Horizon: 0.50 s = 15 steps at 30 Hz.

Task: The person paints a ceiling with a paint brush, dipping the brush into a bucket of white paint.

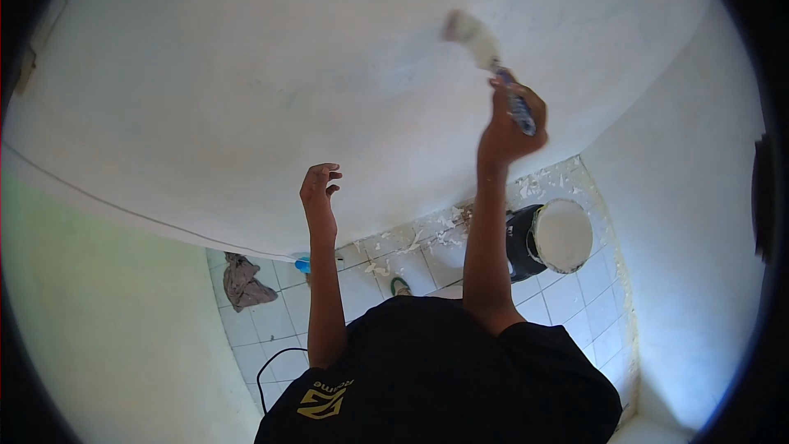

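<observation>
A paintbrush (pixel 475 38) is gripped by its blue, paint-marked handle in my right hand (pixel 514 123). Its pale head with a darker tip is smeared by motion and lies against or close to the white wall (pixel 329 49); contact is hard to make out. Lower and to the left, my left hand (pixel 319 183) is raised near the same wall, its fingers loosely bent and apart, holding nothing. Below my right forearm stands a dark bucket (pixel 521 244), and at its top is a round white surface (pixel 565 235) with a crusted rim.
White flakes lie on the tiled floor (pixel 567 300) along the wall's foot. A crumpled grey-brown cloth (pixel 245 282) is at the left, near a small blue object (pixel 302 265). A black cable (pixel 261 374) curves beside me. Another white wall (pixel 682 222) closes off the right side.
</observation>
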Motion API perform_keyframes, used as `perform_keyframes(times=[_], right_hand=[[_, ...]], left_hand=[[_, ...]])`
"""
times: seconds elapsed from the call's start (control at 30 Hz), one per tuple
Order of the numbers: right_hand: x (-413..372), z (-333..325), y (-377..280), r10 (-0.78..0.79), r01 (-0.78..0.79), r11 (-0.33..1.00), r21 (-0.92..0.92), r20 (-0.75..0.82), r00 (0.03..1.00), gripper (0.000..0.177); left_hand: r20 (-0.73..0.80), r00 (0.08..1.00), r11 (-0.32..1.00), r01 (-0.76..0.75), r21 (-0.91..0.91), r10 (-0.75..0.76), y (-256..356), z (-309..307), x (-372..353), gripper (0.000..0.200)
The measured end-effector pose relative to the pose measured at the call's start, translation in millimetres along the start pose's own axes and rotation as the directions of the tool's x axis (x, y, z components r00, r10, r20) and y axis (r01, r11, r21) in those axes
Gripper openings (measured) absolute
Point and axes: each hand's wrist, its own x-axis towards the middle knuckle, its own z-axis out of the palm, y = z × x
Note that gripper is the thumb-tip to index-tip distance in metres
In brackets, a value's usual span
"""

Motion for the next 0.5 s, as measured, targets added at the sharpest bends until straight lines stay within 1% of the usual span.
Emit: perform_keyframes(times=[0.03,0.07,0.1,0.17,0.2,0.23,0.27,0.33,0.37,0.43,0.47,0.5], right_hand=[[0.6,1.4,-3.1,-0.001,0.001,1.000,0.006,0.014,1.000,0.014],[-0.5,0.7,-7.7,-0.144,0.152,0.982,-0.113,0.074,0.987,0.017],[-2.6,0.3,-14.3,-0.276,0.303,0.927,-0.220,0.145,0.950,0.020],[-37.0,22.6,-32.2,-0.198,0.264,0.935,-0.235,0.271,0.942,0.013],[-60.2,37.1,-40.4,-0.167,0.250,0.949,-0.194,0.366,0.915,0.018],[-83.5,51.1,-49.0,-0.145,0.278,0.938,-0.209,0.491,0.859,0.014],[-105.2,64.3,-58.7,-0.157,0.260,0.958,-0.123,0.535,0.830,0.015],[-118.4,78.4,-82.5,-0.164,0.194,0.981,0.014,0.594,0.788,0.018],[-113.7,77.8,-86.5,-0.162,0.196,0.981,0.006,0.587,0.793,0.018],[-105.3,71.6,-91.9,-0.098,0.041,0.993,0.108,0.599,0.795,0.020],[-92.8,61.5,-86.6,-0.052,-0.014,0.995,0.099,0.624,0.779,0.019],[-86.1,55.6,-73.1,-0.043,-0.054,0.986,0.158,0.555,0.831,0.019]], left_hand=[[0.003,1.000,1.000,-0.005,-0.001,0.005,-0.6,-2.7,-0.6,0.023],[-0.007,1.000,1.000,-0.005,-0.007,0.005,-0.8,-5.5,-1.3,0.023],[-0.008,1.000,1.000,0.000,0.001,0.000,-0.7,-8.5,-1.6,0.023],[-0.002,1.000,1.000,0.006,0.015,-0.006,-0.2,-13.2,-1.4,0.023],[-0.008,1.000,1.000,0.008,0.005,-0.008,-2.0,-15.3,-0.9,0.023],[-0.011,1.000,1.000,0.011,-0.004,-0.011,-4.6,-15.6,-0.1,0.022],[-0.002,1.000,1.000,0.013,0.001,-0.013,-9.0,-15.5,1.0,0.022],[-0.075,0.997,0.992,0.010,-0.128,-0.019,-13.4,-12.8,3.1,0.021],[-0.064,0.998,0.992,0.012,-0.123,-0.020,-12.1,-9.3,4.1,0.021],[-0.088,0.996,0.996,-0.006,-0.092,-0.002,0.5,3.4,1.6,0.020],[-0.081,0.997,0.996,-0.004,-0.090,-0.003,-0.1,4.8,3.2,0.020],[-0.020,0.999,0.999,0.033,-0.037,-0.033,-2.6,4.8,4.9,0.020]])
